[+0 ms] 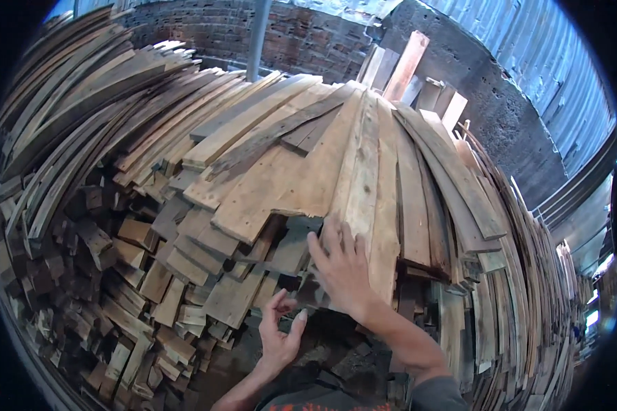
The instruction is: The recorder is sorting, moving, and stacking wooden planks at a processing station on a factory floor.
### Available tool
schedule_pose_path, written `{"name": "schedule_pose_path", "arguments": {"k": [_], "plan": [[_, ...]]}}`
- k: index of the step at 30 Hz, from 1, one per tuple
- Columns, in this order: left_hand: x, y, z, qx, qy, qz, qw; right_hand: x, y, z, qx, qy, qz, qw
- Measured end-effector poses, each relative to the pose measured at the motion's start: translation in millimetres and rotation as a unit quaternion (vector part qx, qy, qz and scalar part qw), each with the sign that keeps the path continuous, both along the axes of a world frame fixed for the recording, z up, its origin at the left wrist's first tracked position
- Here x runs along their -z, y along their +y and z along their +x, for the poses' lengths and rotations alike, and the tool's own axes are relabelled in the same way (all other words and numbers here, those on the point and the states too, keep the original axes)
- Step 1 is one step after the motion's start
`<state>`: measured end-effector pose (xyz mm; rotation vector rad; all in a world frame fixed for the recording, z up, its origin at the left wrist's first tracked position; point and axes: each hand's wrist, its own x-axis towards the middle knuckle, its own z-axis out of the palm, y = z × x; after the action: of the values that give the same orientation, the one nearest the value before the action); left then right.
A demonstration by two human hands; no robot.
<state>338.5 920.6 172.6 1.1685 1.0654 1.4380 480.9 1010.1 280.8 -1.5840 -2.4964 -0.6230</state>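
Observation:
A long pale plank [362,178] lies on top of a big wood pile, with one end toward me. My right hand [343,267] rests over its near part, palm down, fingers stretched and spread. Lower and to the left, my left hand [281,332] hangs in front of the pile with thumb and fingers apart, holding nothing. Just left of the pale plank is a wide brown board [319,181] with a ragged near end. A narrower light plank [386,212] lies along its right side.
Stacked boards [253,116] stretch off to the left, and more planks [452,178] fan out to the right. Many cut ends [158,281] stick out below at the left. Behind stand a brick wall [308,38], a grey post [258,41] and corrugated metal sheets [548,61].

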Motion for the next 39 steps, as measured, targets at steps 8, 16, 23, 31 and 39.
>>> {"name": "schedule_pose_path", "arguments": {"k": [8,16,23,31,39], "plan": [[-7,9,-28,-0.057,0.064,0.089,0.992,-16,12,15,-0.045,0.138,0.056,0.988],[-79,78,-83,-0.117,0.252,0.162,0.947,-87,-23,118,0.156,0.526,0.295,0.782],[-101,177,-87,-0.026,0.418,0.065,0.906,-31,-96,190,0.321,0.362,0.42,0.768],[-95,202,-41,0.108,0.365,-0.099,0.919,-9,-184,147,0.155,0.527,0.318,0.773],[-108,170,-36,-0.056,0.337,0.032,0.939,-1,-187,72,0.03,0.756,0.018,0.653]]}}
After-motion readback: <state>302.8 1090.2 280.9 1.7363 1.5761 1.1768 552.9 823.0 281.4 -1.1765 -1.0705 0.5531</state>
